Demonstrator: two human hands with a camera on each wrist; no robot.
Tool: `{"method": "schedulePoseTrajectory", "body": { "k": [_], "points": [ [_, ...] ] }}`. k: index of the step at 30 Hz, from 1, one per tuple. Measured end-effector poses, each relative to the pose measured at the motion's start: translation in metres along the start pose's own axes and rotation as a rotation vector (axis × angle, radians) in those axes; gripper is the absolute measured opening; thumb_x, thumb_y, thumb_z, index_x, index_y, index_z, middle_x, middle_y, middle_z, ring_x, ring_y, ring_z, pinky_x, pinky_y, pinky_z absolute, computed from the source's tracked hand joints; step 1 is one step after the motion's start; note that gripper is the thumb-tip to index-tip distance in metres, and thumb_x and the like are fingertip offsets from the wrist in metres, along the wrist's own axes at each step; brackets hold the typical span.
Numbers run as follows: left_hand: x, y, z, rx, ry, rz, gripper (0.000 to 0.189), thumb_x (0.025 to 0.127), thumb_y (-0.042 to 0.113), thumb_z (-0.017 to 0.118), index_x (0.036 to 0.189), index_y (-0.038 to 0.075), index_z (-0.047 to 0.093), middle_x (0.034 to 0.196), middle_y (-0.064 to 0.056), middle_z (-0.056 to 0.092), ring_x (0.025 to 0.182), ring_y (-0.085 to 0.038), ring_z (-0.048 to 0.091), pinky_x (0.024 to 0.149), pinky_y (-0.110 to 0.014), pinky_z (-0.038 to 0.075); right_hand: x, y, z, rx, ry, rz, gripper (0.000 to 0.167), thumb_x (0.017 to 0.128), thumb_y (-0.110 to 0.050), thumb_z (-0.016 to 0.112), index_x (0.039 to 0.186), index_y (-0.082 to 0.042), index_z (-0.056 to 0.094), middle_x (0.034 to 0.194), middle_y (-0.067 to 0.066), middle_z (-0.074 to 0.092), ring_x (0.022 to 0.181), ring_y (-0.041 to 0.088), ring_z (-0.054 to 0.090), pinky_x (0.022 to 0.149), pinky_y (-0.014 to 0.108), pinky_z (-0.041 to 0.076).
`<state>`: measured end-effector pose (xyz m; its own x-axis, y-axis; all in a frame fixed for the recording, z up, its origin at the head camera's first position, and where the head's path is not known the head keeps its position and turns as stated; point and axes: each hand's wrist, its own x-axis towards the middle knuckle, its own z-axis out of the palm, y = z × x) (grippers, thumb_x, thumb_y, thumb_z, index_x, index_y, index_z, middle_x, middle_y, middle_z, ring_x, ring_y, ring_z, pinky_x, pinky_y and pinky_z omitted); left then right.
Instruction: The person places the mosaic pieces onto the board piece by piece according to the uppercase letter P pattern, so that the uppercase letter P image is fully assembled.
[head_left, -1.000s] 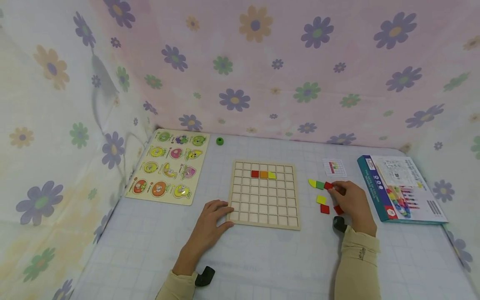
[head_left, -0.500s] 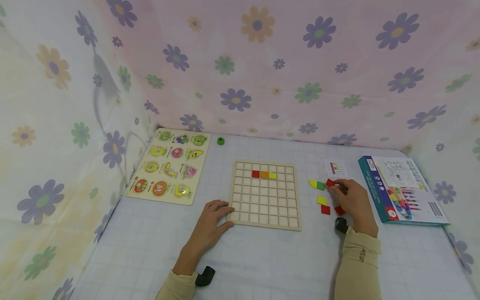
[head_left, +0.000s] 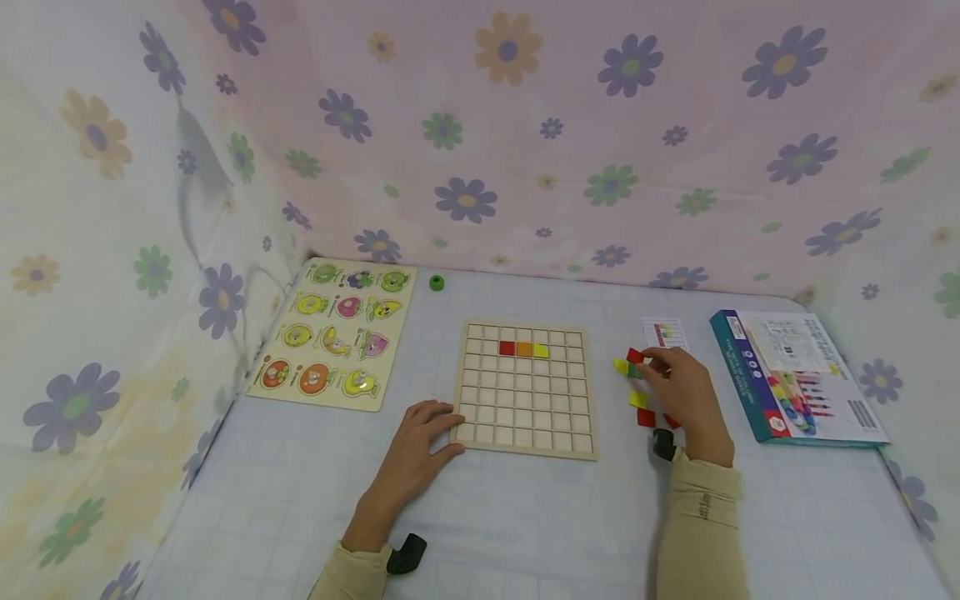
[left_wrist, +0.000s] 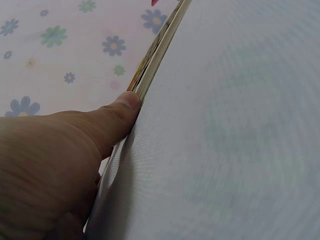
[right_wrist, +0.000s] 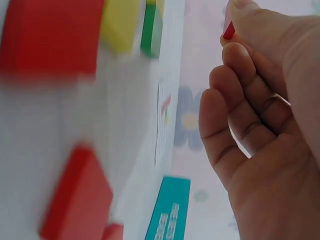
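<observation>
My right hand [head_left: 686, 396] pinches a red square tile [head_left: 634, 356] between thumb and fingertips, above the loose tiles. In the right wrist view only a red edge of that tile [right_wrist: 229, 31] shows beside the thumb. Below it lie a yellow rounded tile [head_left: 619, 366] and a green tile [head_left: 632, 371], with a yellow square [head_left: 637, 400] and two red ones nearer me. My left hand [head_left: 416, 442] rests at the left edge of a wooden grid board [head_left: 525, 400], its thumb [left_wrist: 120, 112] touching the edge. Red, orange and yellow tiles [head_left: 541, 351] sit side by side in the board's second row.
A small pattern card [head_left: 664, 333] lies beyond my right hand, and a teal-edged box [head_left: 810, 375] stands at the right. At the left is a fruit puzzle board [head_left: 330, 333], with a small green bead [head_left: 437, 283] near its far corner. Flowered cloth walls enclose the table.
My right hand has lifted the red tile off the table and moved left with it, over the green tile. The left hand stays at the board's edge.
</observation>
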<state>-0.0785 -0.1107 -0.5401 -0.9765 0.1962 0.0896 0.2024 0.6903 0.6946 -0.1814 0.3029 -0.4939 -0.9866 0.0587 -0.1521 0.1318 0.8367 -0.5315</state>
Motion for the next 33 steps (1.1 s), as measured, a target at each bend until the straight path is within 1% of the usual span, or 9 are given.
{"method": "schedulePoseTrajectory", "body": {
  "k": [2,4,8,11,13,20,27,33],
  "points": [
    [0.0,0.001,0.0,0.002,-0.002,-0.001,0.041,0.085,0.028,0.083,0.124,0.021,0.073,0.137,0.0,0.062,0.14,-0.024,0.045,0.117,-0.047,0.043,0.001,-0.007,0.003,0.006,0.004,-0.016,0.042,0.102,-0.03,0.063,0.138,-0.009,0.06,0.116,0.016,0.06,0.109,0.035,0.055,0.097,0.054,0.055],
    [0.0,0.001,0.0,0.002,-0.004,-0.003,0.041,0.085,0.028,0.083,0.124,0.021,0.073,0.137,0.0,0.062,0.14,-0.024,0.044,0.117,-0.047,0.043,0.002,-0.012,0.008,0.006,0.017,-0.051,0.04,0.102,-0.03,0.064,0.136,-0.009,0.062,0.114,0.015,0.061,0.107,0.034,0.056,0.095,0.052,0.056],
    [-0.001,0.001,-0.001,0.006,-0.009,-0.006,0.041,0.085,0.028,0.083,0.124,0.021,0.073,0.138,-0.001,0.061,0.14,-0.025,0.044,0.117,-0.047,0.043,0.005,-0.021,0.017,-0.011,0.066,-0.179,0.036,0.1,-0.026,0.068,0.129,-0.005,0.066,0.106,0.016,0.064,0.098,0.032,0.059,0.088,0.052,0.056],
    [-0.001,0.001,-0.001,0.012,-0.01,-0.008,0.041,0.085,0.028,0.083,0.124,0.021,0.073,0.138,0.0,0.061,0.14,-0.024,0.044,0.117,-0.047,0.043,0.006,-0.03,0.023,-0.022,0.091,-0.247,0.032,0.099,-0.023,0.069,0.125,-0.003,0.068,0.102,0.015,0.064,0.094,0.032,0.06,0.086,0.052,0.055],
    [-0.001,0.001,-0.001,0.013,-0.01,-0.009,0.041,0.085,0.028,0.083,0.124,0.021,0.073,0.138,0.0,0.061,0.141,-0.024,0.044,0.117,-0.046,0.043,0.007,-0.036,0.026,-0.019,0.091,-0.259,0.032,0.098,-0.023,0.07,0.124,-0.004,0.069,0.101,0.014,0.064,0.094,0.032,0.061,0.086,0.052,0.055],
    [-0.001,0.001,0.0,0.0,-0.011,-0.012,0.041,0.085,0.027,0.083,0.124,0.021,0.073,0.138,0.0,0.061,0.141,-0.024,0.043,0.118,-0.046,0.042,0.008,-0.061,0.036,0.011,0.046,-0.302,0.034,0.099,-0.026,0.068,0.125,-0.003,0.068,0.103,0.013,0.064,0.099,0.034,0.063,0.089,0.053,0.056],
    [0.0,0.0,0.0,0.001,-0.01,-0.011,0.041,0.085,0.028,0.083,0.125,0.021,0.073,0.138,0.001,0.061,0.141,-0.023,0.043,0.117,-0.046,0.042,0.007,-0.084,0.049,0.047,0.02,-0.35,0.032,0.097,-0.021,0.071,0.124,-0.002,0.068,0.1,0.012,0.064,0.095,0.031,0.062,0.087,0.049,0.056],
    [0.0,0.0,0.0,0.005,-0.008,-0.004,0.041,0.086,0.028,0.082,0.125,0.021,0.073,0.138,0.0,0.061,0.141,-0.024,0.043,0.118,-0.046,0.042,0.009,-0.102,0.061,0.026,-0.026,-0.384,0.033,0.097,-0.022,0.071,0.124,-0.002,0.069,0.1,0.01,0.064,0.091,0.026,0.059,0.084,0.044,0.055]
  ]
}}
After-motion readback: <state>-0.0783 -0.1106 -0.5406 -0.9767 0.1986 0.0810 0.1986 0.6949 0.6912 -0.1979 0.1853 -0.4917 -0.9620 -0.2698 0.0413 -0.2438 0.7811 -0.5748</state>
